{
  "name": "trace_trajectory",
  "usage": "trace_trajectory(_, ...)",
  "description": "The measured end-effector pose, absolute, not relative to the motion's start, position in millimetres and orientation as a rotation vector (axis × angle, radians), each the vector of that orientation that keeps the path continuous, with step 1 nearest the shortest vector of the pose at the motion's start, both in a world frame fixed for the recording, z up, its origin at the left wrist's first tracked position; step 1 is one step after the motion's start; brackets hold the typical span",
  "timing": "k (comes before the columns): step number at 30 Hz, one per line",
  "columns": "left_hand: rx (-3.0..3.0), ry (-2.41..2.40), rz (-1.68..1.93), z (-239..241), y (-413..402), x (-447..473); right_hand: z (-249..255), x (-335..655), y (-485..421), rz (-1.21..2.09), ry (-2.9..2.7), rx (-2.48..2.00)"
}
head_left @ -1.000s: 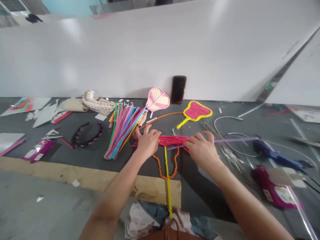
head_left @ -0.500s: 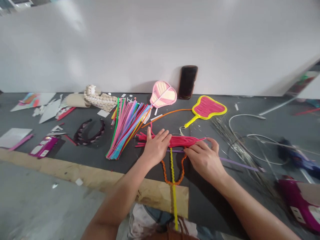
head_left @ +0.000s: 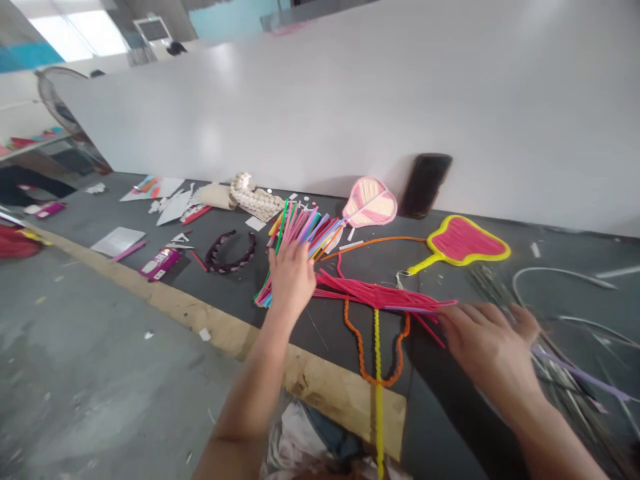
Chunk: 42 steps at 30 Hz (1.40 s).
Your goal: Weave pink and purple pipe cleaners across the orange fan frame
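My left hand point(head_left: 291, 280) lies over the bundle of coloured pipe cleaners point(head_left: 295, 227), its fingers curled down among the stems and the tips partly hidden. At the right end of a row of red pipe cleaners point(head_left: 370, 292), my right hand point(head_left: 493, 343) pinches a purple pipe cleaner point(head_left: 583, 375) that runs out on both sides of it. Below the red row, a twisted yellow stem point(head_left: 377, 347) hangs down towards my lap. A twisted orange loop point(head_left: 361, 350) crosses behind or over it near the table edge.
A pink-and-yellow fan shape point(head_left: 467, 240) and a pale pink one point(head_left: 371, 202) lie behind. A phone point(head_left: 426, 185) leans on the white partition point(head_left: 310, 120). A dark braided headband point(head_left: 231, 267), a purple packet point(head_left: 160, 263) and wires point(head_left: 560, 273) lie around.
My left hand has left the red row and moved onto the coloured bundle. My right hand has shifted right along the red row. The view has turned left.
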<state>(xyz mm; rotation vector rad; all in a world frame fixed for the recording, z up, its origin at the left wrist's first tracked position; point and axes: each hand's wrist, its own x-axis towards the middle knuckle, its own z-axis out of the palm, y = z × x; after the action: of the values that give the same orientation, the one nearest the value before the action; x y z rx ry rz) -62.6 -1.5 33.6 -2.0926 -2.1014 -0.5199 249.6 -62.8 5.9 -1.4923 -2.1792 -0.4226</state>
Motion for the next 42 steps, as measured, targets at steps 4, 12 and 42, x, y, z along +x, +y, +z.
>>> trace_trajectory(4,-2.052,-2.398,-0.453,26,-5,-101,1,246,-62,-0.406,-2.166,-1.437)
trace_trajectory(12,-1.888,-2.69,-0.816,17,3,-141,-4,242,-60,-0.344,-2.138,-1.399)
trace_trajectory(42,-1.959,-2.756,-1.575,5,23,-174,-5,239,-60,-0.237,-2.1,-1.348)
